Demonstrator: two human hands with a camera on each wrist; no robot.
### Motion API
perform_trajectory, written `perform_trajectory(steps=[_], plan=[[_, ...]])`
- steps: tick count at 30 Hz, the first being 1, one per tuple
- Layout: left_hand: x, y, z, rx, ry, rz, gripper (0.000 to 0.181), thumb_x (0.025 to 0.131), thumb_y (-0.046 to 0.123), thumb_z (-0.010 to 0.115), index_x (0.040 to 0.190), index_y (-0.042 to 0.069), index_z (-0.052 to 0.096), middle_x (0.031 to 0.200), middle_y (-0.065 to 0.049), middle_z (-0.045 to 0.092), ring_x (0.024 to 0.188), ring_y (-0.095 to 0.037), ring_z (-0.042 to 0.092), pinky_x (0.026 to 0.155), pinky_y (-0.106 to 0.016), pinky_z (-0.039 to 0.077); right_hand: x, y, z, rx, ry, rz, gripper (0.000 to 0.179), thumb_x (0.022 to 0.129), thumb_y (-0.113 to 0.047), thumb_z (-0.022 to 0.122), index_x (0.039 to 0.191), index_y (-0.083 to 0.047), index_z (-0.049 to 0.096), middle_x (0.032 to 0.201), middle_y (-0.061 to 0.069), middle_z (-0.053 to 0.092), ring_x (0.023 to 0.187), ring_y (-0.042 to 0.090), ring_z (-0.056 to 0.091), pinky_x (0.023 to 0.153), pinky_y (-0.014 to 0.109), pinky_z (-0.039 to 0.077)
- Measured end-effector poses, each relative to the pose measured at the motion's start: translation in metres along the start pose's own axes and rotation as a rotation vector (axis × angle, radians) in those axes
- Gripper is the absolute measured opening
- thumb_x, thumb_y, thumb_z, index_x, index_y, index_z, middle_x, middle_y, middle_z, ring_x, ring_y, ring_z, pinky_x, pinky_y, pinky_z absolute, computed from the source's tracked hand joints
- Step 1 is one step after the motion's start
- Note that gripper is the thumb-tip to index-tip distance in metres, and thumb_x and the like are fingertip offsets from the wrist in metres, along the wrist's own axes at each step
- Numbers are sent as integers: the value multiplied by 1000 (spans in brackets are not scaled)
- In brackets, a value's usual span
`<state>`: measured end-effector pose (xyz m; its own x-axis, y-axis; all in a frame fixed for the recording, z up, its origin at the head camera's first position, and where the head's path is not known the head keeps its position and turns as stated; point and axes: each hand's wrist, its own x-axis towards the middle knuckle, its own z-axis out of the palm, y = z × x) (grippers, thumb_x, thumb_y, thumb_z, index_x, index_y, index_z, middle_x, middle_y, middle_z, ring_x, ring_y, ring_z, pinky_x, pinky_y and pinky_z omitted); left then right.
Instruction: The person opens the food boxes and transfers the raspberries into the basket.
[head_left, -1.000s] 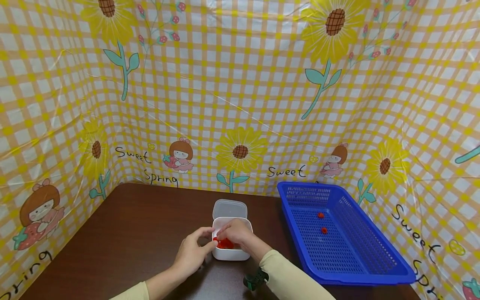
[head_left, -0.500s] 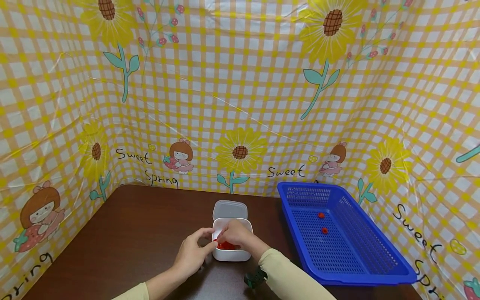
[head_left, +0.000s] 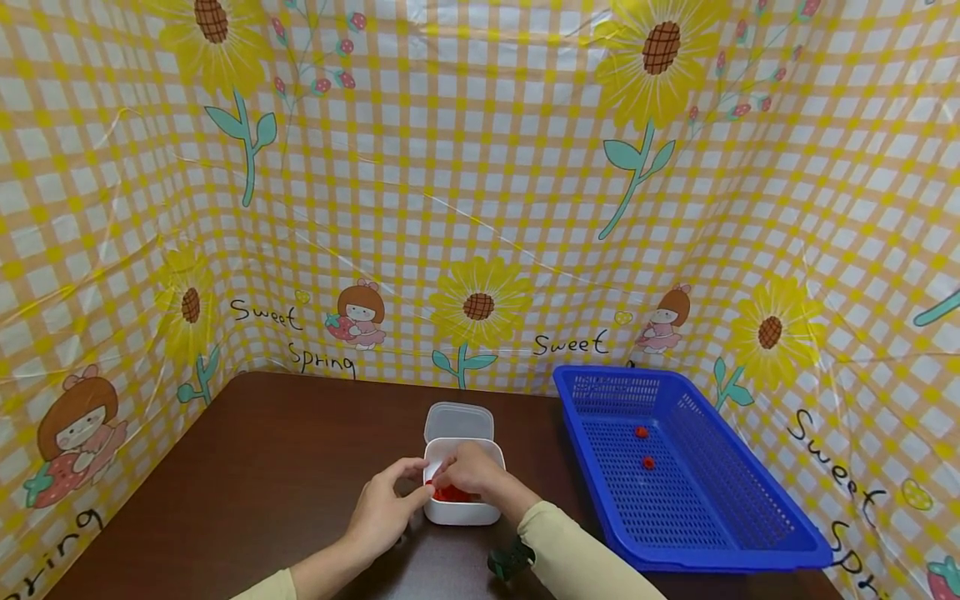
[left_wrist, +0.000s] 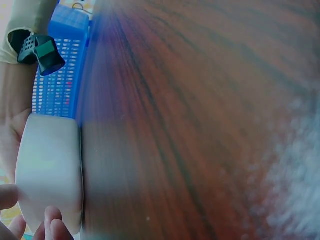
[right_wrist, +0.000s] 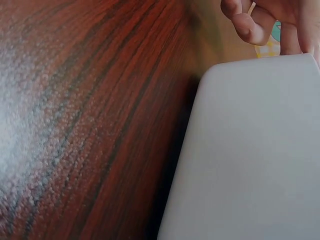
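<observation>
Steadying, apparently, the white box (head_left: 462, 514) on the near tabletop (head_left: 315, 450), the left hand (head_left: 378, 510) sets spread thumb and forefinger at its left rim while the right hand (head_left: 476, 470) reaches inside among red pieces (head_left: 453, 493), its grip hidden: cannot tell whether pinching.

Cloth (head_left: 420, 217), checked yellow, peach and white, is lining the back and both sides. Printed sunflowers (head_left: 478, 307), figures (head_left: 361, 314) and "Sweet Spring" lettering (head_left: 572, 343) are repeating across it; creases are running through it. A dark brown, wood-grained table (head_left: 315, 450) is meeting the back wall. Glare (left_wrist: 290, 175) is whitening its top in both wrist views.
</observation>
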<state>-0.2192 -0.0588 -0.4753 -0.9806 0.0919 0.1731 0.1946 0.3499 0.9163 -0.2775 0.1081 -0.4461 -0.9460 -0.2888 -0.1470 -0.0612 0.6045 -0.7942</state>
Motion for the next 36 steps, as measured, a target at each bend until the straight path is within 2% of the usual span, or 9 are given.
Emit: perform_trajectory(steps=[10, 16, 28, 36], plan=[[0, 0, 0, -3, 0, 10, 35, 92, 23, 74, 124, 13, 66, 113, -12, 68, 52, -21, 61, 42, -29, 46, 1, 0, 1, -9, 9, -9, 12, 83, -6, 76, 77, 4, 76, 60, 2, 59, 53, 11, 46, 47, 20, 35], [1, -1, 1, 5, 6, 13, 34, 91, 22, 74, 124, 14, 67, 114, -12, 69, 51, -20, 60, 42, -28, 46, 5, 4, 1, 6, 6, -5, 12, 85, -8, 75, 79, 2, 76, 64, 5, 64, 58, 13, 52, 51, 21, 40], [0, -2, 0, 2, 8, 10, 36, 90, 24, 75, 124, 14, 67, 113, -10, 69, 52, -21, 62, 42, -30, 46, 5, 4, 1, 20, 5, -2, 10, 85, -7, 74, 80, 0, 77, 64, 3, 64, 59, 13, 52, 51, 20, 39], [0, -1, -1, 3, 4, 10, 35, 91, 24, 75, 124, 14, 67, 112, -10, 69, 52, -19, 61, 43, -29, 46, 2, 0, -2, -9, -20, 12, 20, 83, -14, 78, 71, 3, 74, 51, -6, 43, 50, 10, 38, 46, 20, 28]])
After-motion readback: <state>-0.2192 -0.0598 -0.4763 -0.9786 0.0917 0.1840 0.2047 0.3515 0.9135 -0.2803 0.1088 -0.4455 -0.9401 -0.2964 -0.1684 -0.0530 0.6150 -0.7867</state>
